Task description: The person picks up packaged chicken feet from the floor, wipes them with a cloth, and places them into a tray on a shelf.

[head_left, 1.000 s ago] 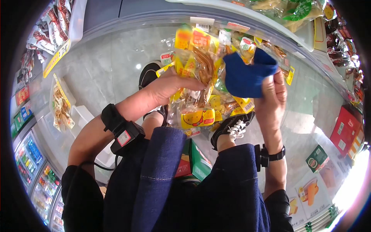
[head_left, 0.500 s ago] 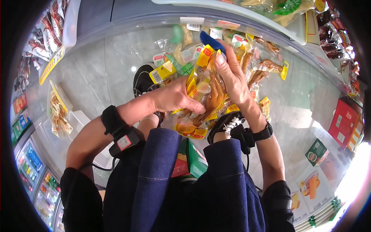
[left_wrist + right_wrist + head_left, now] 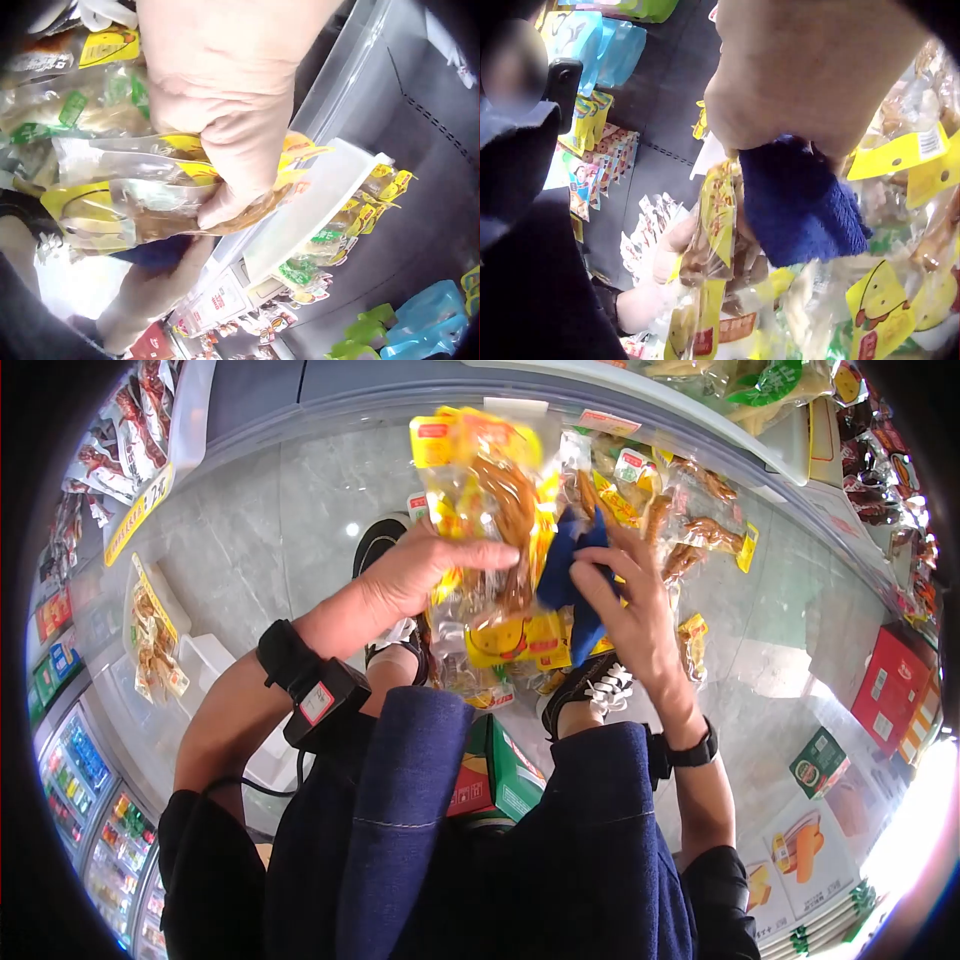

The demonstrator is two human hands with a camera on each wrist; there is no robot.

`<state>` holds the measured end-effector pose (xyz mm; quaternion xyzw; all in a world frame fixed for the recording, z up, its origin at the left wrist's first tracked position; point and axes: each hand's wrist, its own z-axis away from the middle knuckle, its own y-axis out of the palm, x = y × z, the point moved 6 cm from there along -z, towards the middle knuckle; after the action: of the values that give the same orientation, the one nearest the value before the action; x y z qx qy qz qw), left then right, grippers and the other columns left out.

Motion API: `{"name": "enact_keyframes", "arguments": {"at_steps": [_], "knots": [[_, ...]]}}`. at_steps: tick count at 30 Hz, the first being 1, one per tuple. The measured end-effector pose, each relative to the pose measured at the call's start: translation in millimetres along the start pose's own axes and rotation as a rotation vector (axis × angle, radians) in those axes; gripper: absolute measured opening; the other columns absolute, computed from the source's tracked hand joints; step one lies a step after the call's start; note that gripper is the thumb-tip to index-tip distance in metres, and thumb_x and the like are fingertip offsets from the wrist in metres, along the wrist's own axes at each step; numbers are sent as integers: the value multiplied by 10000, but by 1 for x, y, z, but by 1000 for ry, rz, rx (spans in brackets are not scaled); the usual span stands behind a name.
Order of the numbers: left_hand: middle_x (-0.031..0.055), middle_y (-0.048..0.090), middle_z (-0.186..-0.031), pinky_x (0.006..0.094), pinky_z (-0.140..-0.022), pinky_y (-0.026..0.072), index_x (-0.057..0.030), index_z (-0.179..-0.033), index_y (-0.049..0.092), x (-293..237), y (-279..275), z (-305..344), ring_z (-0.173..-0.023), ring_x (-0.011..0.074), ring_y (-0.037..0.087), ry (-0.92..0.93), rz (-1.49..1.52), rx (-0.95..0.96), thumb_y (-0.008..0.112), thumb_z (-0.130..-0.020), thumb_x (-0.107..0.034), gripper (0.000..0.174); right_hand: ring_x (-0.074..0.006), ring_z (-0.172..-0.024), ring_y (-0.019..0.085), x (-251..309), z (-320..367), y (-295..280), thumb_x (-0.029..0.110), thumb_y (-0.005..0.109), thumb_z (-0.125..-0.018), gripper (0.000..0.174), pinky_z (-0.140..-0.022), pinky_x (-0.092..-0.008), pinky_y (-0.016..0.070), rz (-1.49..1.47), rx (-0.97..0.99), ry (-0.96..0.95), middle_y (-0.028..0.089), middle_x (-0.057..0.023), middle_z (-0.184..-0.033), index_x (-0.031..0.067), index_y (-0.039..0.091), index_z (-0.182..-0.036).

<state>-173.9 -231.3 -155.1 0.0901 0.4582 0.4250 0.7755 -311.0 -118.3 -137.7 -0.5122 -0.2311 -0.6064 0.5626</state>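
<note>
My left hand (image 3: 425, 565) grips a few clear snack packs (image 3: 490, 500) with yellow labels, held upright over the floor. Brown, claw-shaped meat shows through the plastic. In the left wrist view the thumb presses on the front pack (image 3: 161, 217), and the packs lie one against another. A blue cloth (image 3: 575, 585) is pinched in my right hand (image 3: 640, 605), close beside the right edge of the packs. Its fuzzy towel surface shows in the right wrist view, where the blue towel (image 3: 802, 206) hangs below the curled fingers.
More loose packs (image 3: 700, 530) lie on the grey tile floor (image 3: 270, 530) beyond and between my shoes (image 3: 610, 685). A clear shelf edge (image 3: 380, 410) runs across the far side. A green and red box (image 3: 510, 770) stands between my legs, and a white bin (image 3: 215, 670) is at the left.
The packs swung down and tilted half a second ago, and now stand upright again. The cloth went from right of the packs to behind their top, then back down along their right edge.
</note>
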Motion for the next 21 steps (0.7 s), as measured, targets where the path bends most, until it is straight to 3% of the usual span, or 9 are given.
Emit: {"name": "enact_keyframes", "arguments": {"at_steps": [3, 6, 7, 10, 14, 16, 18, 20, 21], "knots": [[41, 624, -987, 260, -831, 433, -35, -1040, 591, -8, -9, -2, -891, 119, 576, 50, 53, -92, 709, -714, -97, 352, -282, -919, 544, 44, 13, 0, 291, 775, -633, 454, -796, -340, 428, 585, -302, -333, 562, -161, -923, 34, 578, -951], [41, 621, -998, 268, -821, 443, -39, -1059, 583, -5, 0, -6, -908, 116, 571, 49, 95, -106, 716, -716, -119, 377, -297, -842, 563, 34, 1, 19, 311, 777, -629, 471, -749, -349, 447, 256, -38, -100, 577, -159, -846, 9, 546, -907], [34, 622, -977, 270, -803, 454, -41, -1044, 585, -4, 4, -7, -908, 121, 567, 60, 134, -100, 732, -706, -119, 377, -311, -701, 576, 24, 0, 27, 318, 774, -637, 475, -650, -353, 465, 93, 59, 72, 591, -140, -755, -3, 509, -867], [42, 577, -1050, 300, -847, 452, -45, -1146, 495, -4, 3, -8, -968, 149, 550, 81, 42, -6, 714, -721, -106, 482, -328, -595, 558, 10, -5, 26, 322, 773, -641, 472, -581, -348, 466, 113, 9, 30, 588, -135, -703, -1, 481, -822], [45, 581, -1009, 297, -799, 479, -46, -1190, 454, 1, -10, -9, -964, 158, 558, -92, -156, 42, 728, -699, -87, 564, -181, -655, 584, 2, -2, -4, 162, 738, -689, 357, -624, -287, 470, 37, -68, 24, 604, -74, -731, -11, 519, -912], [60, 587, -1008, 286, -774, 484, -26, -1157, 489, -9, -1, -5, -935, 155, 570, 4, 39, 96, 717, -702, -78, 511, -107, -703, 577, 3, -1, -33, 90, 696, -722, 294, -646, -260, 467, 34, -28, -2, 621, -39, -754, 12, 545, -961], [69, 604, -978, 277, -761, 484, -17, -1149, 500, -9, -7, -2, -895, 154, 586, -41, -49, 14, 687, -721, -56, 469, -164, -734, 615, 21, 0, -48, 47, 675, -704, 264, -652, -277, 479, 297, 66, -55, 636, -65, -791, 37, 570, -947], [73, 617, -949, 276, -755, 484, -23, -1146, 500, -2, -8, -5, -860, 152, 596, -142, -187, 41, 669, -732, -53, 447, -254, -768, 617, 39, 5, -29, 15, 657, -656, 288, -664, -328, 485, 709, 422, -502, 631, -94, -806, 55, 591, -933], [71, 621, -938, 276, -754, 485, -27, -1143, 500, 7, -7, -8, -847, 152, 599, -160, -234, 95, 676, -727, -54, 452, -311, -781, 586, 37, 0, -14, 22, 644, -620, 262, -666, -373, 476, 791, 586, -397, 614, -113, -792, 61, 608, -877]]}}
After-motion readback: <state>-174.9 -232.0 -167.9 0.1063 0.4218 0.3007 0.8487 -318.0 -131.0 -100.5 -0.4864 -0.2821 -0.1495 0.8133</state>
